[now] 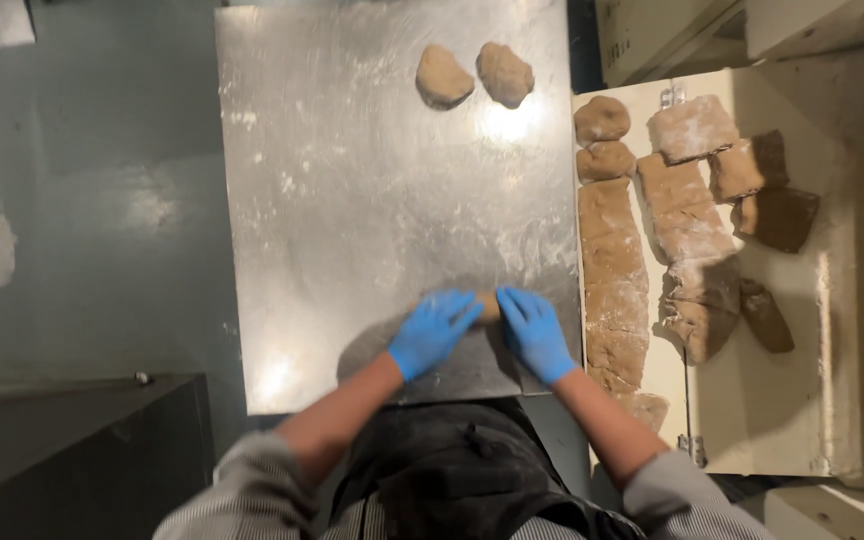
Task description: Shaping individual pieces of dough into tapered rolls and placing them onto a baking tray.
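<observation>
We've got our left hand (434,330) and right hand (535,334) cupped around a small dough piece (490,305) at the near edge of the floured steel sheet (352,200), pressing inward, apparently to round it. Two shaped balls (472,75) sit far off, spaced apart; cut dough slabs (652,220) wait close at right.

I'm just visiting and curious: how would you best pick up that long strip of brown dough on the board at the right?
Take the long dough strip with both hands from above, fingers slid under its two long sides near the middle. It lies flat, long and soft, so one end alone would probably stretch or tear. Its left side is open toward the steel sheet; the floured slab crowds its right side.
</observation>
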